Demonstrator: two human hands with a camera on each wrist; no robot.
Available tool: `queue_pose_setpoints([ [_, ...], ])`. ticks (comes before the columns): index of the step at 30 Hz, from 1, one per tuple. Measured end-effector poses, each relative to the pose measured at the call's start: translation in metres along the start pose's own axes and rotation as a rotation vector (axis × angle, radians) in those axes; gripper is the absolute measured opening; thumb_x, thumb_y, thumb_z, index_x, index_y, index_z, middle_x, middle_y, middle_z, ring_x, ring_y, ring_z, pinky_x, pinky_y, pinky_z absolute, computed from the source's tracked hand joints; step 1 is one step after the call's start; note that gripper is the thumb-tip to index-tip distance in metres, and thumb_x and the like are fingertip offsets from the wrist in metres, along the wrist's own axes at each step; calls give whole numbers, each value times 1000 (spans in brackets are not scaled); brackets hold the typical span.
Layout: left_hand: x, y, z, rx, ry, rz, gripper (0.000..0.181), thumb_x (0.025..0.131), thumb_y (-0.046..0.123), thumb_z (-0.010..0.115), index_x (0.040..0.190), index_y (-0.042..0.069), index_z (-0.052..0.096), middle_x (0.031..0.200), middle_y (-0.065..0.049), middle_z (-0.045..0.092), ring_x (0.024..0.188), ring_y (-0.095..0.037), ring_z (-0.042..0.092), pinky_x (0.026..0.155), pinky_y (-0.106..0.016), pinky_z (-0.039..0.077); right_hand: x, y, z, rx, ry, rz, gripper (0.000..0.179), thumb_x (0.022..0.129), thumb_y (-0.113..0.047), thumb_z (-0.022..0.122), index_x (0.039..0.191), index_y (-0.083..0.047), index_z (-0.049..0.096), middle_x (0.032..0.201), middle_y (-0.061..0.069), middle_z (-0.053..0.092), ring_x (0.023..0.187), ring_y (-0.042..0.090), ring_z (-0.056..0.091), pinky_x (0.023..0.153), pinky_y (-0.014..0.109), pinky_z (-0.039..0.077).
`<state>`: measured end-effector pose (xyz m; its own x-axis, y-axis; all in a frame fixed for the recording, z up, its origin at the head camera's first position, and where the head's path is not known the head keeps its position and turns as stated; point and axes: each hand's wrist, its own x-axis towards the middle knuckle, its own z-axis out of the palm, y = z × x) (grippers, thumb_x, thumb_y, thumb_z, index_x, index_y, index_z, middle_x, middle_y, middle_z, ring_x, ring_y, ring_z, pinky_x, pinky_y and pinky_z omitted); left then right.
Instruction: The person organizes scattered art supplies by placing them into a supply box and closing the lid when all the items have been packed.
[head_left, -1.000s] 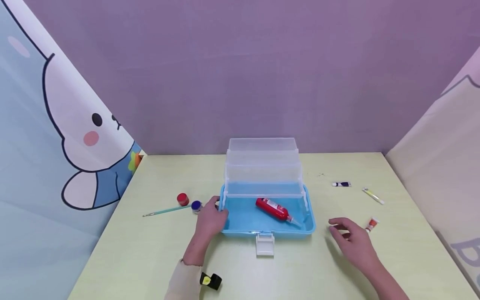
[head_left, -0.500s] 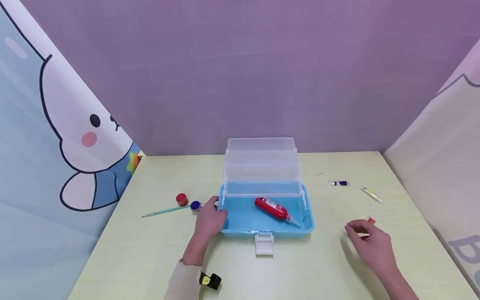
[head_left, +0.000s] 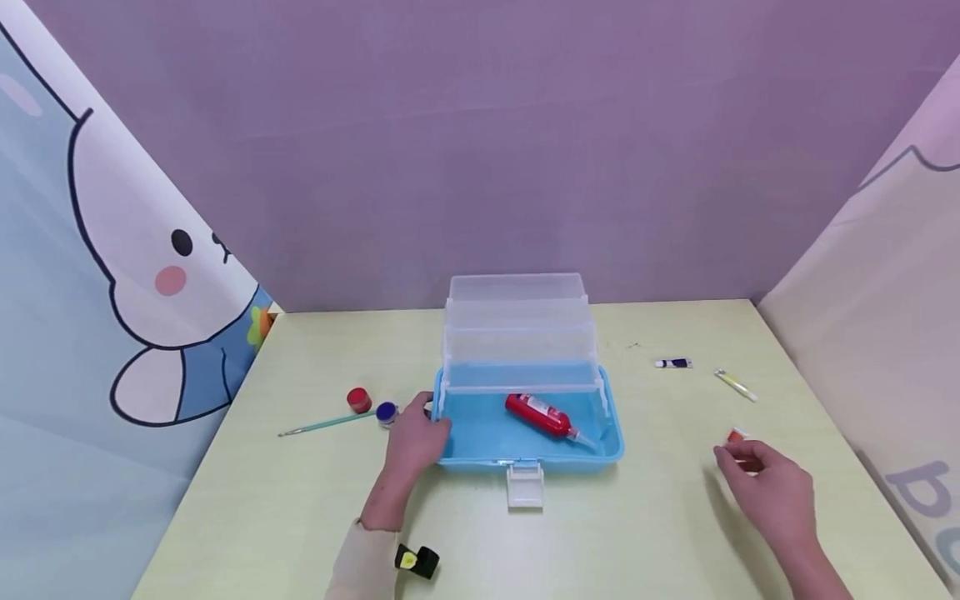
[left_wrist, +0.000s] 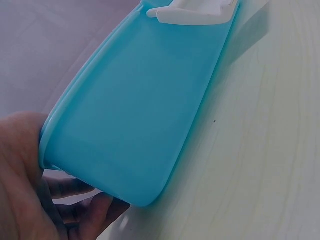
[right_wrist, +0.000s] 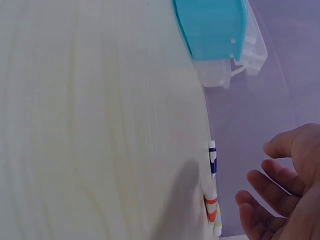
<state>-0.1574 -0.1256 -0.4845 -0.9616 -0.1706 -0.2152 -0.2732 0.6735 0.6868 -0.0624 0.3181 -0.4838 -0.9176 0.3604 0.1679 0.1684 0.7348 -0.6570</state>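
A: In the head view, what is hidden?

B: The left hand (head_left: 417, 437) is partly covered: its fingertips are lost behind the left wall of the blue box (head_left: 476, 429). Most of the orange tube (head_left: 736, 435), right of the box, is masked by the right hand (head_left: 776, 492). Both forearms are cut off below.

A: And the count?

B: One red bottle (head_left: 542, 415) is seen lying inside the box, beneath the front edge of one raised clear lid (head_left: 521, 317). One white latch (head_left: 525, 486) is seen at the box's front. Three tubes are counted right of the box: the orange one, a dark blue tube (head_left: 673, 363) and a yellow tube (head_left: 736, 385). Left of it, two pots, a red pot (head_left: 359, 400) and a blue pot (head_left: 386, 413), are seen with one teal tool (head_left: 330, 425).

A: The left wrist view?

B: The box's far end and latch are cropped at the top. The box's near end is clasped by the left hand, the palm against the rim, the fingers bent at the end wall and partly hidden.

A: The right wrist view?

B: The box is cropped at the top. Three tubes are counted, the yellow one being half covered by the orange one. The right hand is cropped too; its grip is slack, the fingers loosely bent, and the orange tube is seen apart from them.
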Motion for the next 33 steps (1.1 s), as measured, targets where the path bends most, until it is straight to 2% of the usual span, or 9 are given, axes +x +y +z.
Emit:
queue_pose_setpoints([
  [2,0,-1,-1,3,2,0,51,87,18,57,136,9,50,91,-10,61,75,-25,57,60,-34,48,0,2,-1,-29,-5,22,22,89,-30,70,93,-10,74,85,8,73,60,-7,54,53,19,41],
  [8,0,0,-2,-4,-3,-1,51,88,18,58,137,9,50,92,-10,61,74,-25,57,58,-33,48,2,11,-6,-130,-60,85,34,90,-45,63,92,-12,75,77,4,71,58,5,57,52,28,39],
  [18,-2,0,-1,-9,-2,7,51,87,18,57,137,8,50,90,-10,61,72,-24,56,56,-32,47,12,17,-14,-244,-214,178,57,88,-64,53,97,-12,73,92,8,72,70,22,62,51,33,38],
  [21,-2,-1,-1,-10,0,2,51,87,18,57,137,9,50,91,-9,61,72,-25,56,56,-33,47,14,14,-16,-263,-262,184,61,88,-66,50,99,-11,73,91,9,71,68,22,61,48,33,38],
  [23,-2,-1,-1,-11,-2,1,52,87,18,57,137,9,49,91,-9,61,73,-25,56,57,-33,47,15,13,-17,-279,-280,177,61,88,-67,49,99,-11,73,85,6,70,65,21,58,47,33,37],
  [28,-3,-1,-1,-15,-2,4,52,87,18,57,137,9,50,90,-9,61,73,-25,56,56,-33,47,17,10,-19,-313,-317,155,56,88,-69,48,82,-17,68,61,-3,53,57,20,47,45,32,31],
  [33,-1,-1,0,-8,3,-1,51,87,18,57,137,9,50,90,-9,60,73,-25,56,56,-33,47,20,11,-17,-351,-318,141,57,85,-72,49,65,-20,57,54,-3,43,55,21,43,44,33,28],
])
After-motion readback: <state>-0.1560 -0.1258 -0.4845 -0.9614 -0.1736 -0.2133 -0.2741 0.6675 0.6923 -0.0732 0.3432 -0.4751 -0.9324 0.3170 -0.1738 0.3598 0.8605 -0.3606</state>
